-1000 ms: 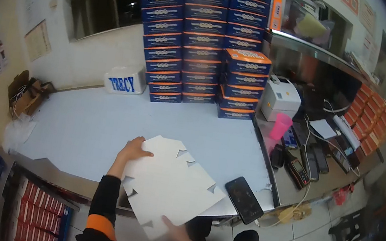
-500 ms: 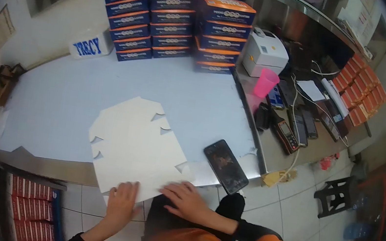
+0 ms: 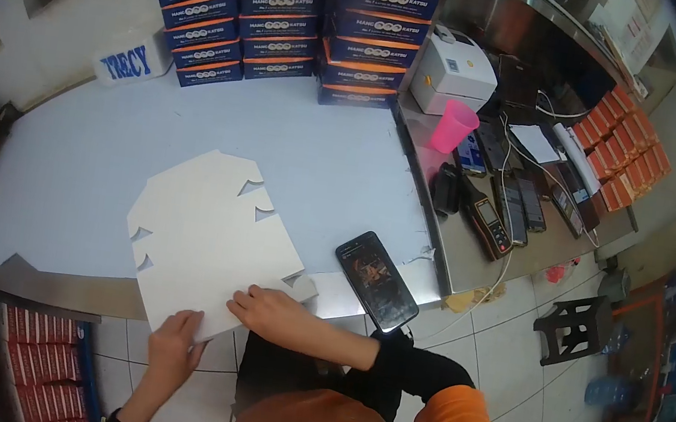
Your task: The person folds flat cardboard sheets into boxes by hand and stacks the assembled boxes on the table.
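Observation:
A white flat cardboard box blank (image 3: 201, 235) with notched side edges lies on the pale blue table top (image 3: 312, 147), its near end reaching over the table's front edge. My left hand (image 3: 174, 348) is closed on the near left corner, fingers on top and thumb lower down at the edge. Along the near edge farther right, my right hand (image 3: 267, 313) has its fingers bent over the cardboard; its thumb is hidden. A smartphone (image 3: 377, 280) with a lit screen rests to the right of the blank.
Stacked blue and orange boxes (image 3: 377, 26) stand at the back. On the right-hand counter are a white label printer (image 3: 456, 76), a pink cup (image 3: 454, 126), a handheld meter (image 3: 489, 224) and several phones. Red-and-white packs (image 3: 44, 364) fill a shelf below left.
My right hand has slid left along the near edge, closer to my left hand, and its fingers are more bent. The whole view has shifted slightly.

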A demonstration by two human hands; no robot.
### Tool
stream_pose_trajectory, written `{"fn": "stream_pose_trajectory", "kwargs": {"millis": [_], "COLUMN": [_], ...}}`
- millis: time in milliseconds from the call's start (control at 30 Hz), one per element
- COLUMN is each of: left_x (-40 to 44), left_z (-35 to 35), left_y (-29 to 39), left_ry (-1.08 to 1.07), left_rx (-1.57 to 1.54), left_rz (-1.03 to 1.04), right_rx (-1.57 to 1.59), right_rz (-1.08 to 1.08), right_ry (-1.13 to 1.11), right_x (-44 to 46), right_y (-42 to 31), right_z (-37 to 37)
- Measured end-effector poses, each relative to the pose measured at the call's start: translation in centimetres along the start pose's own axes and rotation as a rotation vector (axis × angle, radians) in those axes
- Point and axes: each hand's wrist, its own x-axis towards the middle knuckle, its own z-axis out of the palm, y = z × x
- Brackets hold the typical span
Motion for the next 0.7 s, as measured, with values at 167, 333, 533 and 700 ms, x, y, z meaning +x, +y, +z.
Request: {"fn": "stream_pose_trajectory", "kwargs": {"millis": [167, 333, 533, 700], "left_x": [2.8, 8.3, 9.0, 9.6], "left_z": [-2.1, -4.1, 1.7, 3.2], "left_y": [-2.8, -3.1, -1.8, -3.6], "left_ry": [-0.189, -0.623, -0.173, -0.053], "left_rx": [-0.358, -0.285, 0.148, 0.18], "left_rz": [-0.133, -0.368, -0.123, -0.113], "right_rx": [0.007, 0.561, 0.523, 0.272], "right_rz": [-0.151, 0.025, 0.033, 0.107], "right_ry": [-0.129, -0.658, -0.667, 0.007], "right_x": [5.1, 10.8, 10.9, 7.8], "right_y": [3.1, 8.9, 9.0, 4.8], "right_z": [-1.2, -1.0, -0.6, 0.3]}}
